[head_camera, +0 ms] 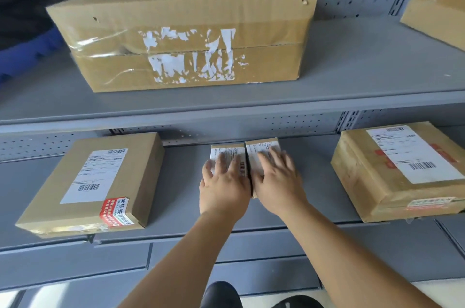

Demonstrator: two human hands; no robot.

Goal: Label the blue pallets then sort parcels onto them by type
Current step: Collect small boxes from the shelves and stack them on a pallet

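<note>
Lower grey metal shelf (183,182), middle, toward the rear edge: two small brown cardboard parcels with white labels, touching side by side, the left parcel (227,153) under the left hand (224,187) and the right parcel (261,146) under the right hand (279,182), both hands flat with fingers spread, gripping nothing. Bare shelf lies open on either side, out to a flat brown labelled box (100,182) at the left front edge and a taped brown box (397,169) at the right front edge. Upper grey shelf (352,68): large taped brown carton (188,31); past its left edge a blurred blue shape (25,56), possibly a pallet.
</note>
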